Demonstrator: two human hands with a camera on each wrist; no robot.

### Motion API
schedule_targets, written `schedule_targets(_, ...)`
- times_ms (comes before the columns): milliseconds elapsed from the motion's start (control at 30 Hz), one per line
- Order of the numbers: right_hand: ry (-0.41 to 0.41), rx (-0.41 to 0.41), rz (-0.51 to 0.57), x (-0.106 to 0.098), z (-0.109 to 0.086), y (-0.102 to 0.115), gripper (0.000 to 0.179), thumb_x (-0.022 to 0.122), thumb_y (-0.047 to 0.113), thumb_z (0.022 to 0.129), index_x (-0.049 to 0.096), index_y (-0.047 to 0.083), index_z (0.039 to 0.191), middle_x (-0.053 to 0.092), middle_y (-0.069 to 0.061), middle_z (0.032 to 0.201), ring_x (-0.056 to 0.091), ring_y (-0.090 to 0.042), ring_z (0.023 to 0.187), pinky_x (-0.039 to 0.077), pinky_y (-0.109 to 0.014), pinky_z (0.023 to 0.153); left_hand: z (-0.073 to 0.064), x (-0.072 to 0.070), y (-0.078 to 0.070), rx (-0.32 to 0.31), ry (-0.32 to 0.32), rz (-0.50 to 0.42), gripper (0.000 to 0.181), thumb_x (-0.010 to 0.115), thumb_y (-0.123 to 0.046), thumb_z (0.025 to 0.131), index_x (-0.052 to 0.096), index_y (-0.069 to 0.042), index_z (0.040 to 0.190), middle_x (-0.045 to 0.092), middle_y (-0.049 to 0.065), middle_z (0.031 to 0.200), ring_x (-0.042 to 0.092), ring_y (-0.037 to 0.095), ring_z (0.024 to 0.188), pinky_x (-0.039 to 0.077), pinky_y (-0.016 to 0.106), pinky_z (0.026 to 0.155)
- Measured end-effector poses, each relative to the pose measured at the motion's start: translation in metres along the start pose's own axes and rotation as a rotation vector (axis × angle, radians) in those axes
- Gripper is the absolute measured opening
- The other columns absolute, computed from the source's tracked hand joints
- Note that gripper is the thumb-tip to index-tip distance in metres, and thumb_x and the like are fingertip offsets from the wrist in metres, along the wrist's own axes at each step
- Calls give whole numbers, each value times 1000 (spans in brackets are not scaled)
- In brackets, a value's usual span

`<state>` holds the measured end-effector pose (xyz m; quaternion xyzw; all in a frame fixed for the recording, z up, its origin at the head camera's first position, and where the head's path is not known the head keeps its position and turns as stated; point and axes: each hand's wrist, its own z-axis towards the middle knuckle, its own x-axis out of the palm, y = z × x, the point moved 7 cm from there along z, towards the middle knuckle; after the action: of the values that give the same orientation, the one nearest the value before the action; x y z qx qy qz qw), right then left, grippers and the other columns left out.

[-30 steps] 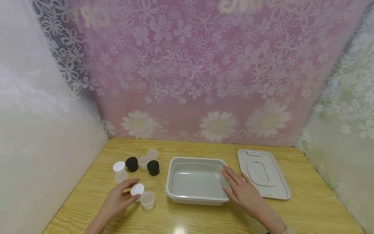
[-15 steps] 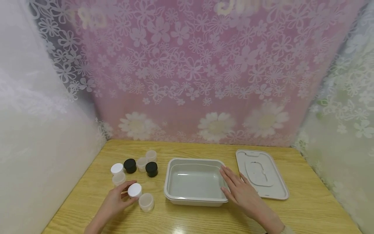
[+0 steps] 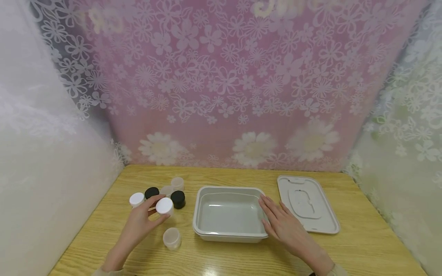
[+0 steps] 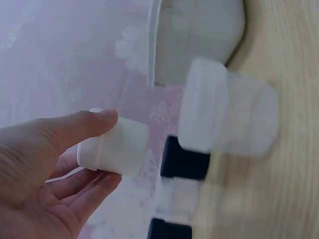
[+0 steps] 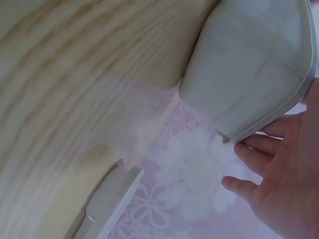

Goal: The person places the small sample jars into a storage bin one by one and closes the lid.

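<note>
Between thumb and fingers, my left hand point(image 3: 138, 222) pinches a small white jar point(image 3: 164, 207), raised off the table in the left wrist view. A clear jar point(image 3: 172, 238) stands on the wood just below it. Behind the hand are a black-lidded jar point(image 3: 178, 199), a second black-lidded jar point(image 3: 152, 193), a white-lidded jar point(image 3: 137, 199) and pale clear jars point(image 3: 177, 183). My right hand point(image 3: 286, 228) rests with straight fingers on the right rim of the grey plastic tub point(image 3: 229, 235). That tub stands open with nothing visible inside.
The tub's flat lid point(image 3: 307, 205) lies on the wooden table point(image 3: 214, 260) to the right of the right hand. A pink flowered curtain point(image 3: 221, 96) hangs behind the table, and pale cloth covers both sides.
My left hand has lifted the white jar from beside the clear jar and carried it up and slightly right. The right hand stays on the tub's rim.
</note>
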<state>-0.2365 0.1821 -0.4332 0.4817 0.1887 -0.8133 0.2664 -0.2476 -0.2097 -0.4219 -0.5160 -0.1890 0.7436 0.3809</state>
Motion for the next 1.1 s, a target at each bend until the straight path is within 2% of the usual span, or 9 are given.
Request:
schedule_targets(67,-2,1,4,0,-1,0,61,66,25,97,48,0,149,46,-13,155,47,-30,140,8,-32,128,5,2,-10,31,-16,-5,55,87,-7,80,64,-1,130,68,16,119,67,35,108,62,40,84)
schedule_targets(133,4,2,16,1,-2,-1,61,66,26,97,47,0,149,45,-14,156,46,-30,140,-10,-23,124,10,5,-19,54,-23,-15,56,87,-6,79,63,-2,131,68,16,121,67,36,109,62,40,84)
schedule_targets(233,-1,-1,7,0,-4,-3,60,64,28,98,48,0,149,45,-14,156,48,-30,139,-9,-24,125,18,11,-33,76,-21,-45,59,87,-5,79,63,-2,132,67,17,124,67,36,111,62,40,85)
schedule_targets(267,-5,-5,7,-1,-5,-3,60,63,28,98,48,-1,149,46,-14,155,48,-30,139,-13,-21,122,20,13,-37,82,-21,-50,59,87,-5,79,63,-2,133,67,17,124,67,35,110,62,39,84)
schedule_targets(433,-31,-16,1,-6,-9,-5,56,58,31,102,50,-1,147,48,-13,153,51,-31,136,-12,-22,123,32,30,-56,73,14,-90,60,87,-5,79,63,-5,134,67,14,122,69,31,108,62,33,84)
schedule_targets(600,-40,-32,-5,-7,-11,-5,53,51,34,106,52,-1,146,51,-13,151,52,-31,135,-11,-23,124,39,55,-74,54,74,-168,59,86,-6,81,62,-7,135,67,10,125,65,29,115,60,40,91)
schedule_targets(700,-43,-45,-13,-6,-11,-5,53,50,34,106,52,-1,146,51,-13,151,52,-31,135,-10,-24,125,43,70,-85,76,98,-199,59,86,-5,81,62,-5,135,66,10,127,65,28,116,60,43,92)
schedule_targets(833,-36,-59,-17,-4,-10,-5,54,55,29,103,51,-3,146,50,-14,152,52,-32,136,-9,-23,125,47,89,-96,117,116,-217,58,86,-6,80,62,-3,133,67,10,126,66,27,113,60,39,90)
schedule_targets(1100,-44,-70,-18,-4,-9,-5,55,59,26,100,51,-4,146,50,-15,151,52,-32,135,-7,-21,124,53,123,-113,167,196,-264,55,84,-7,83,61,1,133,67,13,124,66,28,111,61,37,90)
